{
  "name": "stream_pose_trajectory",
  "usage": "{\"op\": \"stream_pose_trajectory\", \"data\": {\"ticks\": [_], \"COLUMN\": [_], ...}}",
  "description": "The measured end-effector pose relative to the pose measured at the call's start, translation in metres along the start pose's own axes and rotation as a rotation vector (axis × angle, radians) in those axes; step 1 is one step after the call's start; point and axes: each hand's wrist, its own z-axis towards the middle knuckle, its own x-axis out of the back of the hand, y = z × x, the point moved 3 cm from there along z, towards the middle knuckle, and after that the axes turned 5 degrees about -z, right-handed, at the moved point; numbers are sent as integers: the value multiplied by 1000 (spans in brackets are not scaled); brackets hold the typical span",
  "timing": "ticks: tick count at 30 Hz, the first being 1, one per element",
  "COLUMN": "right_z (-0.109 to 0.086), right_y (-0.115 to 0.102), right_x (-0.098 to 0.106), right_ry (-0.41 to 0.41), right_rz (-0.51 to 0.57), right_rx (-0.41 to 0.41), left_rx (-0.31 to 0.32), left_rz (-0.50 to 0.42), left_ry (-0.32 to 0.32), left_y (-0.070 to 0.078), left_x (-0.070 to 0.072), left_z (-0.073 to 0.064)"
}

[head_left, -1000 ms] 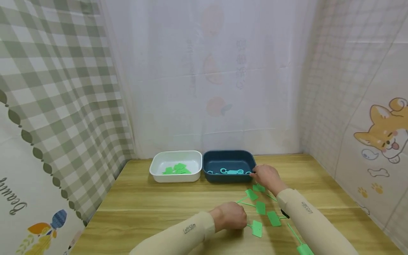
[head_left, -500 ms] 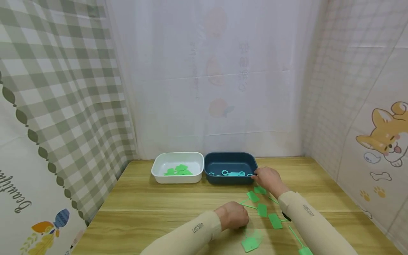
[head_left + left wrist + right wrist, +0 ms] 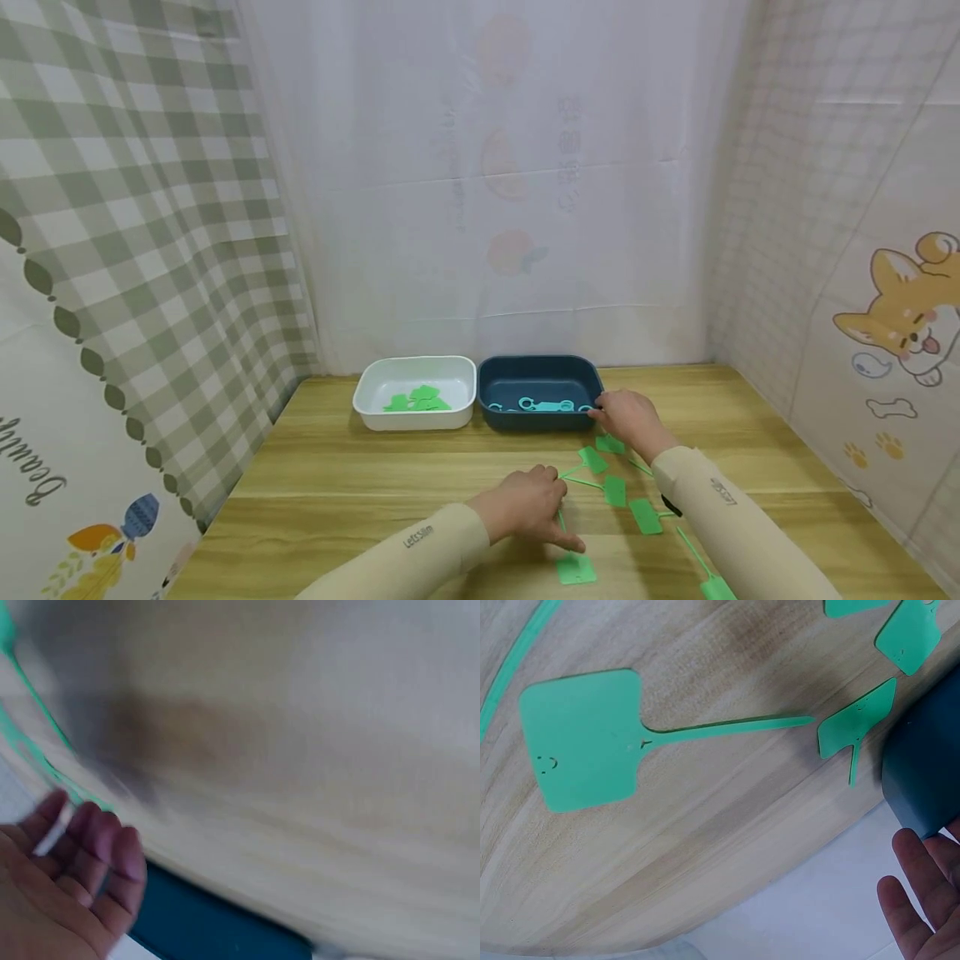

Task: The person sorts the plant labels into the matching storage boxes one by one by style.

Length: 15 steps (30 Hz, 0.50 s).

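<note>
My left hand is held low over the table with its thumb spread out and fingers loosely bent. The left wrist view shows nothing between its fingers. Just below the thumb lies a green flag-shaped plastic tag, its thin stem running up beside the hand. My right hand grips the front right corner of the dark blue tray; its thumb is hidden in the right wrist view. Several more green tags lie between the hands. Light blue pieces with ringed ends lie inside that tray.
A white tray with several green pieces stands left of the blue one. More tags lie under and beside the right forearm, one at the front. Curtains surround the wooden table at the back and sides.
The nearest green tag has turned and shifted left and toward the front edge. My left hand has gone from curled to spread and moved slightly left. My right hand stays at the tray corner.
</note>
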Motion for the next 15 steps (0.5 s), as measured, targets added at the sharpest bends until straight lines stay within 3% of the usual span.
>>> {"op": "stream_pose_trajectory", "data": {"ticks": [4,10,15], "right_z": [0,-1,0], "right_y": [0,-1,-1], "right_x": [0,-1,0], "right_ry": [7,1,6], "right_rz": [1,9,4], "right_rx": [0,4,6], "left_rx": [82,114,119], "left_rz": [-40,-82,-126], "left_ry": [-43,-69,-41], "left_y": [5,5,3], "left_x": [-6,-13,-12], "left_z": [-9,-12,-13]}}
